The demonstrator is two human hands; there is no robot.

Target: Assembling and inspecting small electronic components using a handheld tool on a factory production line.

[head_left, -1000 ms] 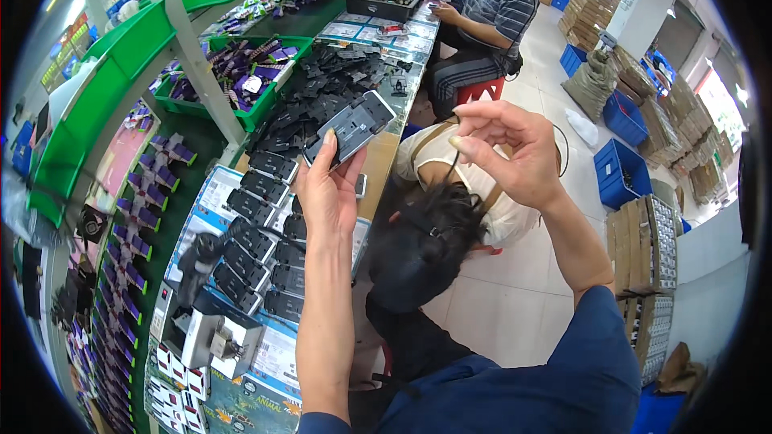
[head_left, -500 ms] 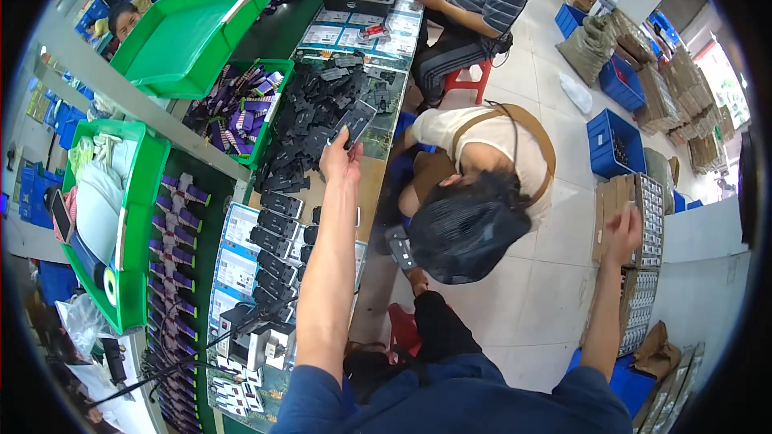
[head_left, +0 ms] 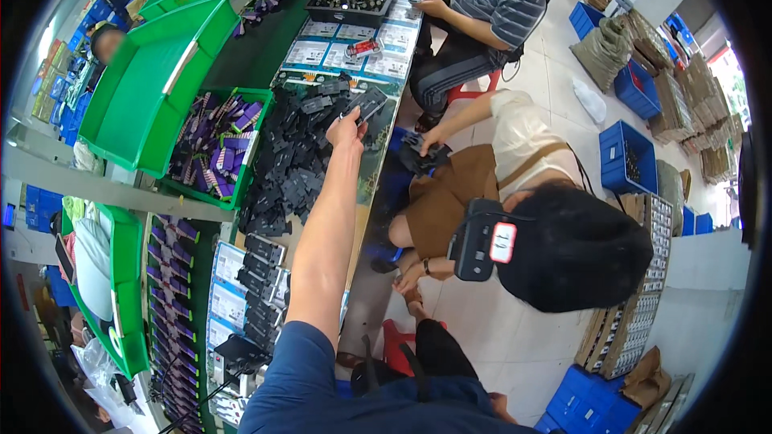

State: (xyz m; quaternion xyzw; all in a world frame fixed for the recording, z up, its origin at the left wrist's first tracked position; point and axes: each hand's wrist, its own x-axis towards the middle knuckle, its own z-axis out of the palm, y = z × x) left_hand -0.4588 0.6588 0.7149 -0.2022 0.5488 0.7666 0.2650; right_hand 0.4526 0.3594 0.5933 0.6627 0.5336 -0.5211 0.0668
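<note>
My left hand [head_left: 346,130] reaches forward over the bench, its fingers closed on a flat black plastic part [head_left: 369,104] held at the right edge of a heap of the same parts. The heap of black plastic parts [head_left: 297,145] spreads loosely over the bench top. At the lower edge, beside my leg, a small patch of skin looks like my right hand [head_left: 500,407]; its fingers are hidden.
A crouching co-worker [head_left: 571,249] is close on my right, one hand at black parts [head_left: 418,157] beside the bench. Purple pieces fill a green bin [head_left: 268,100] on the left. A black tray [head_left: 346,16] stands farther up. Blue crates [head_left: 627,157] are on the floor.
My left hand has moved slightly forward, still with a black part. My right hand has dropped from the far right to the lower edge. The co-worker has shifted right and lifted black parts.
</note>
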